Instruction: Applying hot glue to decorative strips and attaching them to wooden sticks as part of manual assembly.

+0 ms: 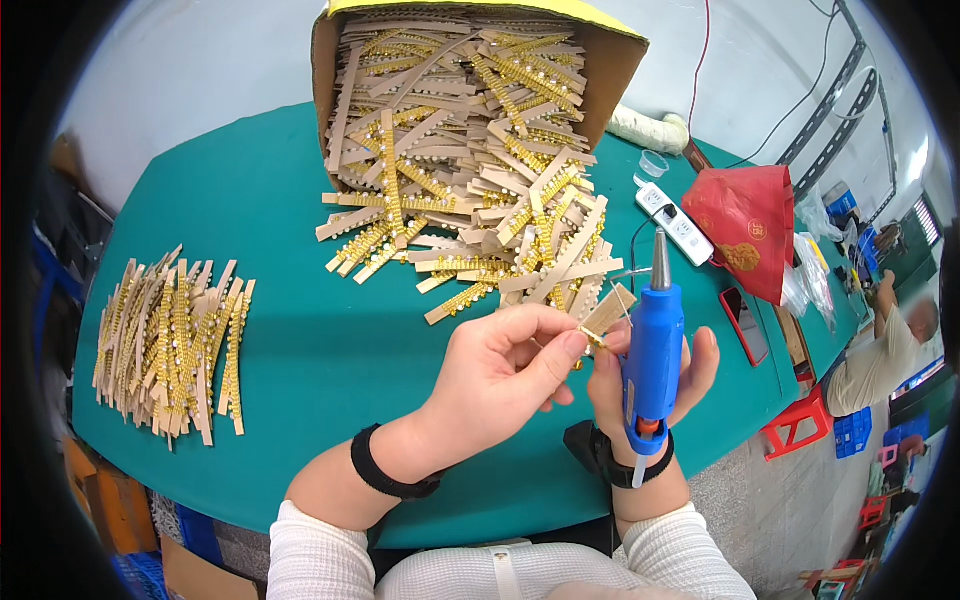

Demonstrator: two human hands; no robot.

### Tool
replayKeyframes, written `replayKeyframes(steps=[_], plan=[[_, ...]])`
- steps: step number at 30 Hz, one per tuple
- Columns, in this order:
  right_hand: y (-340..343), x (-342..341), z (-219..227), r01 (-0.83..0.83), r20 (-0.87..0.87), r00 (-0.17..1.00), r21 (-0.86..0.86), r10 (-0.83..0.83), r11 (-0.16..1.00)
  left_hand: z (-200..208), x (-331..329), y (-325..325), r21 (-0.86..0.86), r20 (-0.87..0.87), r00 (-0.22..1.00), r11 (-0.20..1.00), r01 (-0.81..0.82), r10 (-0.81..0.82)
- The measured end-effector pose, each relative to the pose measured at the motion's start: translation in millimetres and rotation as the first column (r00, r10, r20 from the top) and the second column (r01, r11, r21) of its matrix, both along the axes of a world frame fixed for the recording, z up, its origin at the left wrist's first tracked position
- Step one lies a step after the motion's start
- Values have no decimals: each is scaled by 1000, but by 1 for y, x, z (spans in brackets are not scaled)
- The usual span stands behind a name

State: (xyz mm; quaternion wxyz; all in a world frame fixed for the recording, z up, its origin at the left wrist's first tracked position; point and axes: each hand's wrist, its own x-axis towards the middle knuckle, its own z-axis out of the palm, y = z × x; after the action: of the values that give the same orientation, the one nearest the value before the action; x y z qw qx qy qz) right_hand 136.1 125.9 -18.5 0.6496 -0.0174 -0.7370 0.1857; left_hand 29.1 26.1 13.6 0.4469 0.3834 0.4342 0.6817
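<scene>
My left hand [505, 365] pinches the end of a short beige strip [610, 308] with gold beaded trim, held low over the near part of the table. A blue hot glue gun [655, 350] with a metal nozzle is gripped in my right hand [607, 395], its nozzle pointing away from me. The thumb and a finger of that hand come close to the strip's near end; whether they also pinch it is partly hidden. Just beyond my hands lies a big heap of similar trimmed strips [540, 215], spilling out of a cardboard carton [612, 75] tipped toward me.
A smaller bundle of strips [170, 340] lies at left on the green table [330, 370]. Toward the right are a white power strip [675, 222], a red bag [742, 230], a phone [743, 325] and a small clear cup [653, 163]. Another person [885, 355] sits farther right.
</scene>
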Motion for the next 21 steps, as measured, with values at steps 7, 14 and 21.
replayKeyframes(steps=[7,14,21], plan=[[4,10,0,10,95,995,15,-12,1000,-3,4,0,83,11,999,995,-47,46],[4,4,-2,-20,76,997,96,13,995,-8,0,2,92,-6,999,995,-45,46],[-8,22,6,-450,-94,884,-433,457,781,-2,-10,-2,208,-47,970,953,-222,237]])
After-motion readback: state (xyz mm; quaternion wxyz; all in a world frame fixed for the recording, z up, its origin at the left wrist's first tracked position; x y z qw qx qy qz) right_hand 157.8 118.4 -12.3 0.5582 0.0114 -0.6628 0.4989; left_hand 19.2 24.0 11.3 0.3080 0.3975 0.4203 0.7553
